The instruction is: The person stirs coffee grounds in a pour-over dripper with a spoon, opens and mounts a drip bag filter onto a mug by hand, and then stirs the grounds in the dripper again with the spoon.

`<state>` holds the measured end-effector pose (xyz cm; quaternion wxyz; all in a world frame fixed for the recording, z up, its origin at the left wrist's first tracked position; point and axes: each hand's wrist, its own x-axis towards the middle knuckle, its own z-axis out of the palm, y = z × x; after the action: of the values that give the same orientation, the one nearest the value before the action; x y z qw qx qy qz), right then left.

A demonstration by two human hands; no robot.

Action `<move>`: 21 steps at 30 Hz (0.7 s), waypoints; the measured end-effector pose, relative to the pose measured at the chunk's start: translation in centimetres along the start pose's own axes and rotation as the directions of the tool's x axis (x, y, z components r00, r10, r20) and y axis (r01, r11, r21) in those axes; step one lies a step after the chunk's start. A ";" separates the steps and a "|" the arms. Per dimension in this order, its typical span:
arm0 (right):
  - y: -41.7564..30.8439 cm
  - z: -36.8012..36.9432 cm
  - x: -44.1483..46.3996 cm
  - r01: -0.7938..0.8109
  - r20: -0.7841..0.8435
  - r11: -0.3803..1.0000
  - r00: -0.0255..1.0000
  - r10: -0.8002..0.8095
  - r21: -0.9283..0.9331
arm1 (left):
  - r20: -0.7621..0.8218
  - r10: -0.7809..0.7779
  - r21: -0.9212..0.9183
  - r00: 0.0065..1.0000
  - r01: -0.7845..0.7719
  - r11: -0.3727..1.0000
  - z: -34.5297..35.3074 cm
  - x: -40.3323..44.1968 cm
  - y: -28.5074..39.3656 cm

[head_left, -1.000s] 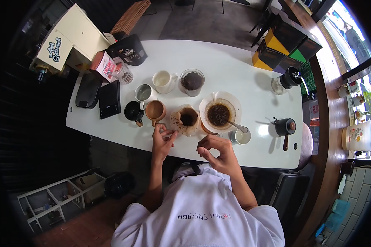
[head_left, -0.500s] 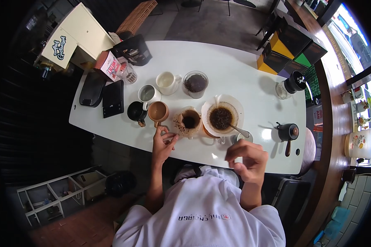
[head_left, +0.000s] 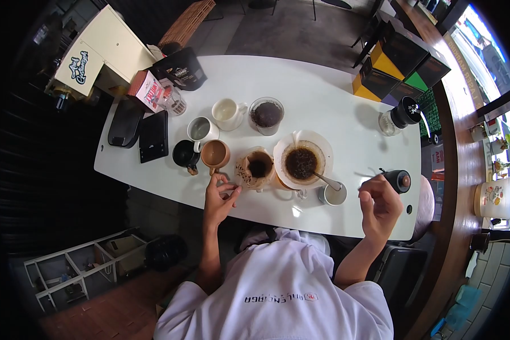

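Note:
My left hand (head_left: 221, 197) is open, with loosely bent fingers beside the handle of a brown cup (head_left: 215, 153) and the paper filter with dark grounds (head_left: 258, 165). My right hand (head_left: 381, 207) is open too, its fingers curved and the thumb apart, over the near side of a black kettle (head_left: 401, 181), whose wooden handle it hides. Between my hands, a wide paper filter (head_left: 324, 148) holds dark wet coffee, and a spoon (head_left: 330, 182) leans in it. A small white cup (head_left: 332, 194) stands just right of that filter.
On the white table (head_left: 255, 209) are a black cup (head_left: 185, 153), a grey cup (head_left: 202, 129), a cream mug (head_left: 226, 113), a glass with dark contents (head_left: 266, 115) and a hand grinder (head_left: 399, 117). A black scale (head_left: 154, 136) lies left; dark boxes (head_left: 399, 54) stand back right.
My right hand has moved right, from beside the wide filter, past the small white cup, to the black kettle. My left hand has stayed near the brown cup's handle.

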<state>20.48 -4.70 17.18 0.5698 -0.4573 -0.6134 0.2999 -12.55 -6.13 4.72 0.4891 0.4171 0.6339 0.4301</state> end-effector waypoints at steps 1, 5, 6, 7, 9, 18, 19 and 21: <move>-0.3 0.0 0.3 -0.068 0.012 0.990 0.997 0.070 -0.122 | 0.006 -0.006 0.012 1.000 0.006 1.000 -0.2 0.0 0.0; -0.2 0.0 0.8 -0.157 0.144 0.907 0.963 0.229 -0.391 | -0.040 0.041 0.047 0.998 -0.039 0.998 -1.3 -0.1 0.1; -0.4 0.2 0.8 -0.156 0.162 0.884 0.955 0.249 -0.441 | -0.101 0.052 0.097 0.994 -0.042 0.994 -1.5 -0.2 0.5; -0.5 0.2 0.8 -0.157 0.160 0.883 0.955 0.249 -0.442 | -0.099 0.052 0.097 0.994 -0.043 0.994 -1.7 -0.2 1.1; -0.6 0.4 0.9 -0.181 0.207 0.845 0.924 0.321 -0.504 | -0.176 0.208 0.192 0.962 -0.174 0.966 -1.9 -0.1 2.8; -0.7 1.6 0.8 -0.199 0.207 0.817 0.910 0.359 -0.541 | 0.185 0.441 0.117 0.878 -0.465 0.877 6.0 0.5 6.3; -0.7 1.7 0.6 -0.195 0.197 0.814 0.915 0.352 -0.547 | 0.188 0.439 0.128 0.878 -0.465 0.876 6.9 0.6 6.3; -0.4 1.9 0.5 -0.203 0.184 0.820 0.919 0.348 -0.535 | 0.205 0.428 0.130 0.880 -0.458 0.879 7.7 0.9 6.2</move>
<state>18.59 -4.15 17.44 0.2895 -0.6291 -0.6695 0.2688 -4.47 -2.44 9.27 0.3912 0.6278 0.5122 0.4364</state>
